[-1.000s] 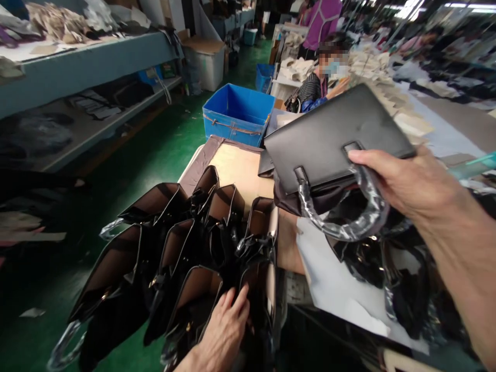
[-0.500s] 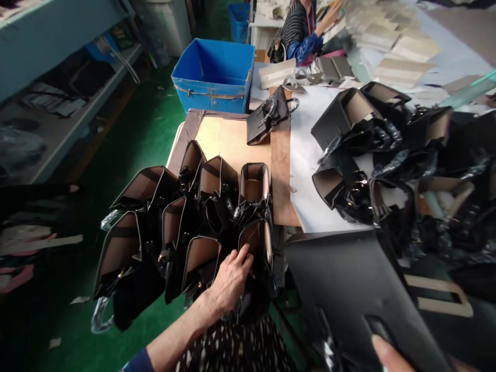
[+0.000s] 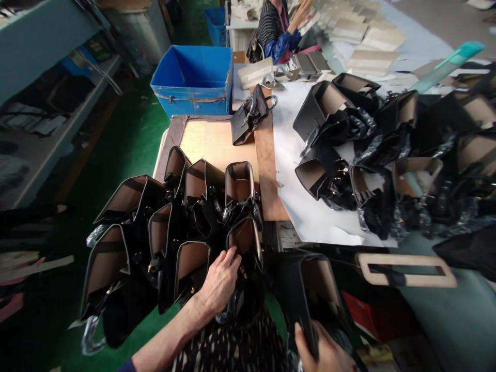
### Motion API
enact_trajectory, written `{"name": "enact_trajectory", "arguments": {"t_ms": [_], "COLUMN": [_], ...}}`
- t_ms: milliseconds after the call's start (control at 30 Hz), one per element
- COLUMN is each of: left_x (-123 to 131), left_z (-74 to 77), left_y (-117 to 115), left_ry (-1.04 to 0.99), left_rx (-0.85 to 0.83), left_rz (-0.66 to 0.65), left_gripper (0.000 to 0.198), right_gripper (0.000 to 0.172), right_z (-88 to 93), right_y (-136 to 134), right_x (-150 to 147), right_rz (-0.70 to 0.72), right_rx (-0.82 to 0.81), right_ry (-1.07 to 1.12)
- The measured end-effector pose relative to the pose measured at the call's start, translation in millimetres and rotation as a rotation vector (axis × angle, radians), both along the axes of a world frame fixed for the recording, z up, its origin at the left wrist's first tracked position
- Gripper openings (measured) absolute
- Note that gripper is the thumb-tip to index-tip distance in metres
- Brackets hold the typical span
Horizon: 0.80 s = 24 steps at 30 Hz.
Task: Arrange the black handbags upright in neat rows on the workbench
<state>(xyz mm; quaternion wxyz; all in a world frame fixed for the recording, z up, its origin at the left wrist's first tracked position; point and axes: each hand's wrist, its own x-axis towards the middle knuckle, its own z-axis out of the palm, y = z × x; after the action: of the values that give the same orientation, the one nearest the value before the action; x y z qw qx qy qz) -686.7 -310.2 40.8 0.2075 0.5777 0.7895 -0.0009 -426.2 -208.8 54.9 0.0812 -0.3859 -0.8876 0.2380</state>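
Observation:
My left hand (image 3: 219,281) rests with curled fingers on the rim of one of several open black handbags (image 3: 182,227) standing packed together at the near left. My right hand (image 3: 323,351) grips the side of another black handbag (image 3: 310,292), held upright and open low at the bottom edge, right of the packed group. A single small black bag (image 3: 248,116) lies farther off on a brown board (image 3: 217,144).
A pile of black handbags with plastic-wrapped handles (image 3: 387,150) covers white paper (image 3: 302,206) on the right. A blue crate (image 3: 194,77) stands beyond the board. A seated person (image 3: 277,28) works at the far table. Grey shelving (image 3: 42,77) runs along the left.
My right hand has brought the black bag from up high down to my lap side, turned upright beside the packed group. My left hand stayed on the bags.

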Motion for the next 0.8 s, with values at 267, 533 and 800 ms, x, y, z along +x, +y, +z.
{"name": "enact_trajectory", "arguments": {"t_ms": [267,533,800], "left_x": [-3.6,-3.3,0.3], "left_z": [0.9,-3.7,3.7], "left_y": [-3.9,-8.9,-8.5], "left_ry": [-0.017,-0.033,0.006], "left_rx": [0.009,0.046,0.12], "left_rz": [0.01,0.058,0.098], "left_gripper": [0.041,0.044,0.048], "right_gripper": [0.033,0.04,0.033], "right_z": [-29.1,-22.6,-39.8], "right_y": [7.2,10.8,1.6], "right_x": [-47.7,-30.4,-70.6], "right_rz": [0.016,0.003,0.041], "right_rx": [0.098,0.123,0.056], "right_ry": [0.049,0.04,0.043]}}
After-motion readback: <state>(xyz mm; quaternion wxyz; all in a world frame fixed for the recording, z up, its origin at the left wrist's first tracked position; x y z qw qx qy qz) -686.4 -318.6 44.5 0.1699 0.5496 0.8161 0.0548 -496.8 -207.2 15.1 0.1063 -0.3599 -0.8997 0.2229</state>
